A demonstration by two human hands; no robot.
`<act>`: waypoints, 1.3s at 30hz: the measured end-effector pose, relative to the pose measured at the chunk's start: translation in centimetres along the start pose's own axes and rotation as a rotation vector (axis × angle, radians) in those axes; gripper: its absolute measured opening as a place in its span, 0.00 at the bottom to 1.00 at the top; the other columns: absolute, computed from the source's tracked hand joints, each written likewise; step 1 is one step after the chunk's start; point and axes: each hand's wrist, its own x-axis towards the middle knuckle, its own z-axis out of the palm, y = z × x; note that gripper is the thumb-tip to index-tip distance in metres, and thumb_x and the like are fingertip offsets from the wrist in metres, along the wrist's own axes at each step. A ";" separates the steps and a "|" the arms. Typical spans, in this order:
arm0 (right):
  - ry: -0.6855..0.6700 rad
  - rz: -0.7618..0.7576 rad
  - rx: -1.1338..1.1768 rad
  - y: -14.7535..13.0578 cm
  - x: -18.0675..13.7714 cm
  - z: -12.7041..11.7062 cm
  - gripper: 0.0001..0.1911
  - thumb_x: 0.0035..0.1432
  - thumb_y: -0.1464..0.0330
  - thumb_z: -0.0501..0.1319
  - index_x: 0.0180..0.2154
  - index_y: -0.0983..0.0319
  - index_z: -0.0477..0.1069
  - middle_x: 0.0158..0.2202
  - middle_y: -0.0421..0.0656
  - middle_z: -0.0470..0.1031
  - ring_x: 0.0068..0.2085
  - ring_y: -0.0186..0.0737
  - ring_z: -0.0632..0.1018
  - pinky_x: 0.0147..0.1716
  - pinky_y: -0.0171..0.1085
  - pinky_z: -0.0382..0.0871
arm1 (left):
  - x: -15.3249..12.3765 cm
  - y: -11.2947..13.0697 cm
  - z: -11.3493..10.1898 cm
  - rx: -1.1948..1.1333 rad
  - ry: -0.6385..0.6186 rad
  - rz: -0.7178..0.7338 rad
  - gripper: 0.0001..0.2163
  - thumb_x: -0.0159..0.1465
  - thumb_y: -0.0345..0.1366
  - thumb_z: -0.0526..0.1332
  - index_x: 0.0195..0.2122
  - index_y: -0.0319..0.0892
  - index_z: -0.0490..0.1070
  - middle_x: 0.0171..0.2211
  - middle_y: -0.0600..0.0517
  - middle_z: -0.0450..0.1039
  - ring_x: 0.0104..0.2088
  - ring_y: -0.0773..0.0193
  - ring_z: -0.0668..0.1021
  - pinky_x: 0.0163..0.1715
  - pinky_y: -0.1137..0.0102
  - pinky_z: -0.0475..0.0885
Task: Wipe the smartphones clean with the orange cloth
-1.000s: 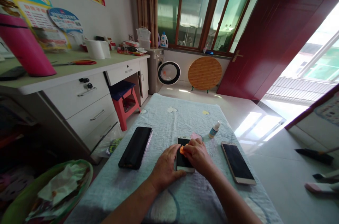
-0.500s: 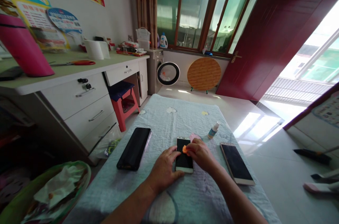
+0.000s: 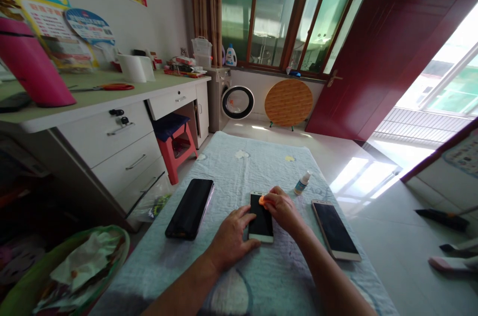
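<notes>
A white-framed smartphone [image 3: 260,229] with a dark screen lies on the pale blue cloth cover [image 3: 257,159]. My left hand [image 3: 229,236] grips it by the left and lower edges, fingers at the side and thumb by the bottom corner. Pinched in my right hand [image 3: 283,210] is a small orange cloth [image 3: 262,201], pressed on the upper part of the screen. My fingers hide part of the cloth. A small spray bottle [image 3: 302,183] stands beyond my right hand. To the right lies a gold-edged smartphone [image 3: 335,230]; on the left, a larger black smartphone [image 3: 190,209].
A white desk [image 3: 108,131] with drawers runs along the left, with a red stool [image 3: 177,149] by it. At the lower left stands a green-rimmed basket [image 3: 125,238] holding crumpled paper. Farther back are an open washing machine door [image 3: 238,102] and a round wooden tabletop [image 3: 289,102].
My right hand has slid the orange cloth a little toward the top of the screen. A pink piece that showed behind that hand is now out of sight. My left hand stays in place.
</notes>
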 end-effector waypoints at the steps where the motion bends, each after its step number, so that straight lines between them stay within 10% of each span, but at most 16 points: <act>1: 0.012 -0.003 -0.002 0.1 0.1 0.1 0.10 0.59 0.75 0.57 0.34 0.61 0.77 0.36 0.42 0.69 0.38 0.35 0.73 0.42 0.32 0.64 | 0.0 0.0 0.0 0.004 -0.002 0.001 0.25 0.52 0.38 0.70 0.52 0.42 0.73 0.60 0.42 0.65 0.60 0.46 0.67 0.60 0.54 0.61; 39: 0.030 0.136 -0.266 0.0 1.9 0.7 0.12 0.63 0.72 0.56 0.34 0.59 0.78 0.36 0.45 0.70 0.41 0.40 0.70 0.40 0.34 0.61 | -0.1 -0.1 -0.1 0.112 -0.013 0.088 0.27 0.55 0.43 0.68 0.55 0.41 0.70 0.60 0.39 0.64 0.59 0.46 0.68 0.59 0.52 0.62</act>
